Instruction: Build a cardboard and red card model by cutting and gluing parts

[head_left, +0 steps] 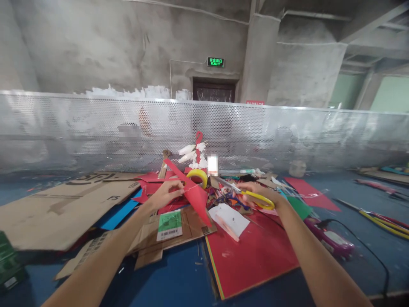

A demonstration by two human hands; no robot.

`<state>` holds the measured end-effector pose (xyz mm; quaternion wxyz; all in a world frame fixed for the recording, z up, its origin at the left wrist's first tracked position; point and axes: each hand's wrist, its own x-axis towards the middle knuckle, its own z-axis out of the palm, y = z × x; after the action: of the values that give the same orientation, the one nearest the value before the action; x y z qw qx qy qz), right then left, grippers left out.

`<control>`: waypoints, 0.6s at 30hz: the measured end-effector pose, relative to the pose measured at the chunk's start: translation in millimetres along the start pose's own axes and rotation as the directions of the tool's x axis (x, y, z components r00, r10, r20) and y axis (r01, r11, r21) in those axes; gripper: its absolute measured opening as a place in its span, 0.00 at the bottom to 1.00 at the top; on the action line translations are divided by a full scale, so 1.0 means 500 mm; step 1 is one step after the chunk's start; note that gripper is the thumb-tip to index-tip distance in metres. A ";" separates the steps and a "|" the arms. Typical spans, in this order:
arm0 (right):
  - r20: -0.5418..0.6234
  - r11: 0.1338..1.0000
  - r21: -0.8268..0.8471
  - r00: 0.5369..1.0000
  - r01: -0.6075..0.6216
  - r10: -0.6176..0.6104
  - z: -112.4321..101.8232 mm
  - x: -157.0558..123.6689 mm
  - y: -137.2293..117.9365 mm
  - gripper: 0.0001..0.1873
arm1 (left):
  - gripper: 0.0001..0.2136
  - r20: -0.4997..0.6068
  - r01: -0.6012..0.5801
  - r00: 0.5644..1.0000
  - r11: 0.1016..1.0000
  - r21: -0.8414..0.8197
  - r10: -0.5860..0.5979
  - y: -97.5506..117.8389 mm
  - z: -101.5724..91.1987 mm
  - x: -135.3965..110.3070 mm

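My left hand pinches a piece of red paper by its left side; the paper tapers to points at its upper and lower ends. In my right hand is a pair of scissors with yellow handles, the blades directed left toward the paper and apart from it. Just behind the red paper is a roll of yellow tape. Below the scissors, a crumpled white sheet lies on a stack of red paper sheets.
Flattened cardboard covers the left side. A purple device with a black cable lies at right, near yellow-handled scissors. Paper scraps fill the middle, before a perforated metal screen. A red-and-white paper figure stands behind.
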<state>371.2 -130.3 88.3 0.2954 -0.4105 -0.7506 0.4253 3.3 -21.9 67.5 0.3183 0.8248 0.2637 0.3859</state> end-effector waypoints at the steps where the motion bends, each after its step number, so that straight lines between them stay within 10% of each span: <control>1: -0.072 1.000 -0.020 0.997 -0.002 0.000 -0.006 0.001 0.005 0.23 | 0.12 0.017 -0.018 1.000 0.999 0.044 0.017 0.003 -0.002 -0.001; 6: -0.434 0.935 -0.351 0.894 -0.057 -0.109 -0.042 0.034 0.053 0.23 | 0.12 -0.072 -0.100 0.991 0.974 0.204 0.117 0.031 -0.005 -0.002; 9: -0.589 0.743 -0.577 0.802 -0.338 -0.092 -0.065 0.052 0.094 0.22 | 0.12 -0.207 -0.087 0.969 0.972 0.219 0.134 0.042 -0.006 0.001; 14: -0.697 0.595 -0.572 0.717 -0.565 0.010 -0.086 0.048 0.156 0.23 | 0.12 -0.408 -0.018 0.904 0.964 0.265 0.128 0.058 -0.017 0.004; 18: -0.717 0.525 -0.568 0.694 -0.634 0.062 -0.089 0.042 0.186 0.23 | 0.14 -0.299 0.060 0.953 0.998 0.028 -0.049 0.087 -0.049 0.000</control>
<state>430.2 -66.6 29.0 0.2136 -0.7618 -0.6091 -0.0548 -8.2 -42.5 111.5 0.2703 0.7552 0.3383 0.4921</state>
